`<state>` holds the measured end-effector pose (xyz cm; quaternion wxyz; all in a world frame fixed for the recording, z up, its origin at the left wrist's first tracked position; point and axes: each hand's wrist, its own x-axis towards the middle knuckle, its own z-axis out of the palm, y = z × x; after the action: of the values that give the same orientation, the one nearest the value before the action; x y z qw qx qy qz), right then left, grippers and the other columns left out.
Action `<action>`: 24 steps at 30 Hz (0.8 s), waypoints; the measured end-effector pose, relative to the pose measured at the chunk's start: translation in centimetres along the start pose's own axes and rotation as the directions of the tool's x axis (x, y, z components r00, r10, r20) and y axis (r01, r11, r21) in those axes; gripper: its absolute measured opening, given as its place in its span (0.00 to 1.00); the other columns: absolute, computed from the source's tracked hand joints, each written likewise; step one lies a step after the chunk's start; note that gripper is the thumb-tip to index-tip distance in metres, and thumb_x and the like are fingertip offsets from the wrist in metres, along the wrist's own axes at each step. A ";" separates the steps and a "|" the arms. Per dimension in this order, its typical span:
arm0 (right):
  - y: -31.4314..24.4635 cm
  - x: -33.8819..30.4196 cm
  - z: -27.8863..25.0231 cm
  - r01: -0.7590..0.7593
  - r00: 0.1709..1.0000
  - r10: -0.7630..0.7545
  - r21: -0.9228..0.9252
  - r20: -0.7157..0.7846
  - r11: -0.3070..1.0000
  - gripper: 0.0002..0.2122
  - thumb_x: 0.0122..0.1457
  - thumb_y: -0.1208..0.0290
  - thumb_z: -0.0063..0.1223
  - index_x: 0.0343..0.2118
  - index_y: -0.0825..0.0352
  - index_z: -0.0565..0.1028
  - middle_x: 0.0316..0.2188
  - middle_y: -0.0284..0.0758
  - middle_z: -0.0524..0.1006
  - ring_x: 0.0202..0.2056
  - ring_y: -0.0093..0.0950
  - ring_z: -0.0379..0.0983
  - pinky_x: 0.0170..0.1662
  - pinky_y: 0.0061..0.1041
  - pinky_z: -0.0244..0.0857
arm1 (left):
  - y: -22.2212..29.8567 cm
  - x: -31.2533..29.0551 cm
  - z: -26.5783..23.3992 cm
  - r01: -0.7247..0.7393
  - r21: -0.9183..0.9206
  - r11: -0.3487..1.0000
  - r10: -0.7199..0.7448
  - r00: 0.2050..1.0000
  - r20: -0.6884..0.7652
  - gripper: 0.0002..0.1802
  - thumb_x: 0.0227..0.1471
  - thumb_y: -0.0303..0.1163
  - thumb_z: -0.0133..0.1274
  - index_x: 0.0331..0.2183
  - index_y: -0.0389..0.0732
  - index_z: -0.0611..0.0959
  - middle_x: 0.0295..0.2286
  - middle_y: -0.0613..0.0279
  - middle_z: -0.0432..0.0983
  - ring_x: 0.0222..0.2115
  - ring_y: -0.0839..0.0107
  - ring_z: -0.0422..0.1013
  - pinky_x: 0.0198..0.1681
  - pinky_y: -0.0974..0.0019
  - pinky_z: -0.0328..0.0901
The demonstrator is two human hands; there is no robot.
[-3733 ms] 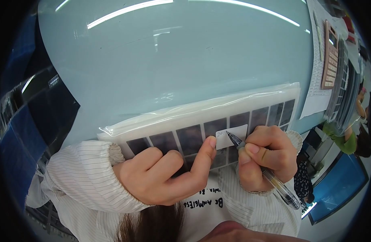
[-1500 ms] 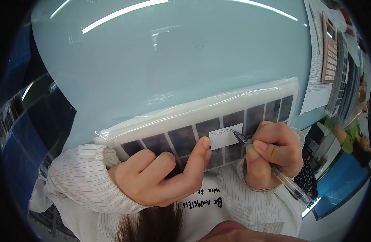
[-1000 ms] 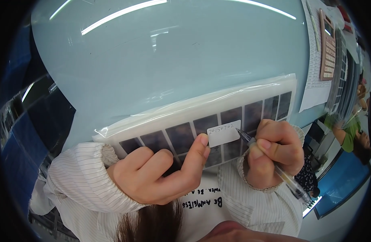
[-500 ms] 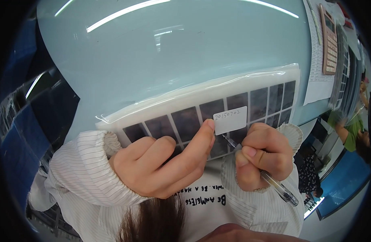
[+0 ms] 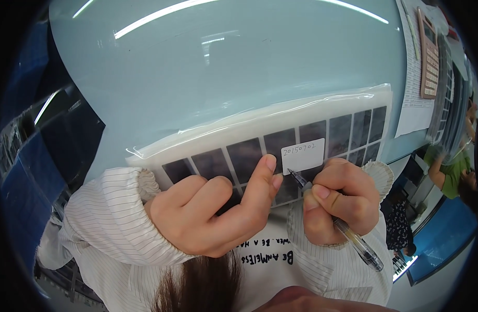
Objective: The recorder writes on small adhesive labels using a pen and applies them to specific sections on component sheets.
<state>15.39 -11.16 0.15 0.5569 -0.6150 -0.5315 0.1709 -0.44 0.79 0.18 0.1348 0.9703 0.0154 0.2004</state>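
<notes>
A small white label [image 5: 307, 159] with a handwritten line along its top lies on a clear plastic sheet with rows of dark rectangles [image 5: 244, 158]. My right hand [image 5: 343, 200] grips a clear-barrelled pen [image 5: 364, 252], its tip at the label's lower left corner. My left hand [image 5: 213, 210] rests over the sheet, index finger extended with its tip just left of the label. The thumb tip shows beneath that finger, and the other fingers are loosely bent. Nothing is visible in the left hand.
The sheet lies along the near edge of a glossy pale blue table [image 5: 207, 73]. At the far right are a pink calculator [image 5: 429, 62], printed paper [image 5: 413, 112] and another pen [image 5: 410, 31]. Beyond the table's right side, a person in green [image 5: 447, 171] is seen.
The pen tip has moved up from just below the label onto its lower left corner. My left index fingertip has come off the label's left edge. The view has shifted slightly.
</notes>
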 end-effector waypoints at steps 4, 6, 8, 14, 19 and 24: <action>0.2 0.1 0.0 0.010 1.000 -0.011 0.028 0.004 1.000 0.14 0.21 0.86 0.52 0.18 0.71 0.66 0.11 0.34 0.64 0.09 0.23 0.56 0.11 0.18 0.49 | 0.0 0.0 0.0 0.008 0.004 1.000 -0.008 1.000 0.009 0.06 0.43 0.28 0.58 0.19 0.42 0.78 0.33 0.70 0.79 0.13 0.84 0.51 0.13 0.81 0.45; 0.1 0.0 -0.1 0.007 1.000 -0.007 0.027 0.019 1.000 0.14 0.21 0.87 0.52 0.17 0.71 0.66 0.11 0.34 0.64 0.09 0.23 0.56 0.11 0.18 0.49 | 0.0 0.0 -0.2 0.006 0.004 1.000 -0.006 1.000 0.027 0.06 0.43 0.28 0.58 0.19 0.42 0.78 0.33 0.71 0.79 0.13 0.84 0.51 0.13 0.80 0.45; 0.2 0.0 -0.3 0.003 0.999 -0.003 0.016 0.033 1.000 0.14 0.21 0.87 0.52 0.17 0.71 0.65 0.11 0.35 0.64 0.09 0.23 0.55 0.11 0.18 0.49 | -0.1 -0.2 -0.7 -0.027 0.015 1.000 0.025 0.995 0.093 0.05 0.44 0.31 0.57 0.28 0.44 0.81 0.36 0.67 0.78 0.15 0.82 0.53 0.15 0.81 0.48; 0.3 -0.1 0.0 -0.004 0.998 0.008 0.074 -0.057 0.997 0.13 0.21 0.87 0.51 0.17 0.72 0.66 0.12 0.35 0.64 0.09 0.23 0.55 0.11 0.18 0.49 | -0.3 -0.3 -0.9 -0.078 0.028 0.997 0.073 0.985 0.157 0.14 0.46 0.35 0.57 0.37 0.45 0.84 0.40 0.62 0.77 0.17 0.81 0.55 0.18 0.81 0.52; 0.3 -0.1 0.0 0.014 0.999 -0.012 0.022 -0.052 1.000 0.13 0.21 0.86 0.52 0.18 0.72 0.66 0.12 0.35 0.64 0.09 0.23 0.55 0.11 0.18 0.50 | -0.3 -0.2 -1.1 -0.084 0.023 0.996 0.079 0.983 0.164 0.14 0.46 0.35 0.56 0.38 0.45 0.84 0.40 0.61 0.77 0.17 0.81 0.55 0.18 0.81 0.52; 0.3 -0.3 -0.1 0.014 0.999 -0.011 0.062 -0.050 0.998 0.14 0.20 0.86 0.51 0.18 0.72 0.67 0.11 0.35 0.64 0.09 0.23 0.56 0.11 0.18 0.50 | 0.0 -0.3 -1.1 -0.077 0.025 0.997 0.072 0.982 0.173 0.14 0.46 0.35 0.57 0.38 0.45 0.84 0.40 0.61 0.77 0.17 0.81 0.55 0.18 0.81 0.53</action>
<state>15.49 -11.46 -0.18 0.5900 -0.5981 -0.5155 0.1686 -1.17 1.07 1.00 0.1129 0.9858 -0.0294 0.1207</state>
